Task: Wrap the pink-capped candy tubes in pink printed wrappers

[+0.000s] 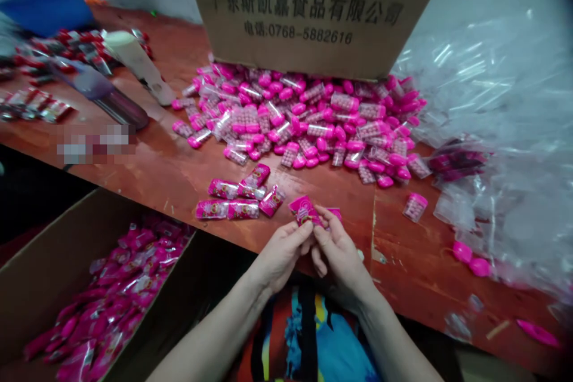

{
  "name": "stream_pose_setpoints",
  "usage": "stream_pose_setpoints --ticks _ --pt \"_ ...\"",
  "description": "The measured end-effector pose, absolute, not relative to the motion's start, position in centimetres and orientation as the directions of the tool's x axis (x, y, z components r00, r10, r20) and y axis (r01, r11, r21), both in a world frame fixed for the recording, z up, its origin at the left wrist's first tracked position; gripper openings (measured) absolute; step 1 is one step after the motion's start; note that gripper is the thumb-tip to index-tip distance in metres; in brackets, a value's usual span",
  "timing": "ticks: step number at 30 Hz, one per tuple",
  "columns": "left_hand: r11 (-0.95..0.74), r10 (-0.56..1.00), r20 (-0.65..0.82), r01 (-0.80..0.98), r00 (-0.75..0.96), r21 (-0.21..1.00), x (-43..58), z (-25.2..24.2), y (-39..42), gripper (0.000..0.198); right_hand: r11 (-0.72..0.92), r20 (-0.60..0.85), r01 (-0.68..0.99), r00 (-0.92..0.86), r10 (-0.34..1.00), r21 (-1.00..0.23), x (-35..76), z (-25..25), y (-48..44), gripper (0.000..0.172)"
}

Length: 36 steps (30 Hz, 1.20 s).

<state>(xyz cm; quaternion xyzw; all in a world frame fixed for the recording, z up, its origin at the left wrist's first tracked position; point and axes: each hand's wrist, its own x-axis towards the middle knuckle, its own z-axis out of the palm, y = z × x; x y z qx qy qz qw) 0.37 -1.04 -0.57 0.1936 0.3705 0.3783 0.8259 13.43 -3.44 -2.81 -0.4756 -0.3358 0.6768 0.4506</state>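
Just above the table's front edge, my left hand (283, 249) and my right hand (336, 246) meet, both closed with fingertips pinching a pink printed candy wrapper (304, 209). Part of the wrapper is hidden behind my fingers. Another bit of pink packaging shows behind my right fingers. To the left lie several pink filled packets (243, 209) in a loose group. Beyond my hands spreads a big pile of clear candy bottles (320, 130) with pink caps and small pale balls inside. One such bottle (415, 207) stands apart on the right.
A printed cardboard box (308, 18) rises behind the pile. Clear plastic bags (505, 131) cover the right side. At lower left, an open carton (40, 256) holds many pink packets. A drink bottle (107, 98), a pale cylinder (141, 65) and red-capped items (85, 48) are at left.
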Motion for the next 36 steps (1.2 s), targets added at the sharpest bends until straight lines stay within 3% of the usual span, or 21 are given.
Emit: stream_pose_setpoints --ticks 2,4,7,9,12,14,16,18,21,25,28,30,33,36 --pt "0.577 0.814 -0.464 -0.575 0.350 0.579 -1.2 -0.1 0.1 0.043 -0.268 -0.255 -0.116 -0.113 0.960 -0.957 13.5 -2.6 -1.9 0.055" --pt "0.515 0.838 -0.487 -0.653 0.246 0.556 -2.6 0.2 1.1 0.059 -0.099 -0.105 0.126 -0.044 0.993 -0.987 13.8 -2.4 0.7 0.045" --pt "0.524 0.819 -0.541 -0.635 0.191 0.568 -3.4 -0.2 1.4 0.076 0.111 0.146 0.501 0.031 0.989 -0.858 14.0 -1.8 5.8 0.032" --pt "0.563 0.808 -0.559 -0.527 0.188 0.636 -2.7 -1.0 0.8 0.070 0.165 0.216 0.676 -0.008 0.976 -0.718 13.2 -1.5 9.1 0.033" --pt "0.475 0.880 -0.457 -0.228 0.130 0.850 -0.8 -2.1 -0.5 0.049 -0.010 0.064 0.858 0.050 0.997 -0.513 11.0 -0.9 12.9 0.039" --pt "0.255 0.960 -0.254 0.009 0.116 0.967 0.3 -2.5 -1.1 0.032 -0.122 -0.028 0.909 0.121 0.992 -0.398 9.5 -0.7 14.3 0.047" --pt "0.007 0.985 -0.043 0.209 0.167 0.978 0.9 -2.8 -1.2 0.022 -0.144 -0.052 0.925 0.135 0.990 -0.352 8.4 -0.8 14.9 0.048" --pt "-0.183 0.967 0.097 0.375 0.236 0.909 1.1 -3.1 -1.2 0.022 -0.124 -0.043 0.910 0.117 0.992 -0.396 8.3 -1.2 15.1 0.040" --pt "-0.363 0.925 0.209 0.571 0.317 0.736 0.9 -3.6 -1.0 0.022 -0.041 -0.019 0.778 0.037 0.999 -0.626 10.1 -2.1 14.8 0.025" --pt "-0.467 0.884 0.298 0.694 0.360 0.547 1.3 -4.0 -0.9 0.024 0.037 0.051 0.281 0.042 0.998 -0.959 15.1 -2.7 12.7 0.024" --pt "-0.518 0.854 0.325 0.725 0.407 0.453 2.5 -3.8 -0.8 0.026 -0.030 -0.040 -0.052 0.196 0.980 -0.998 18.9 -2.0 9.3 0.025" --pt "-0.560 0.827 0.311 0.740 0.469 0.372 3.5 -3.9 -0.7 0.029 -0.091 -0.125 -0.152 0.228 0.966 -0.984 20.7 -1.7 6.5 0.025" --pt "-0.608 0.793 0.253 0.747 0.555 0.269 4.5 -4.8 -0.7 0.032 -0.106 -0.157 -0.197 0.265 0.951 -0.975 22.1 -2.1 2.3 0.027" --pt "-0.620 0.783 0.256 0.744 0.567 0.250 4.7 -5.9 -0.9 0.030 -0.109 -0.158 -0.158 0.338 0.928 -0.981 22.1 -3.0 -1.2 0.032"
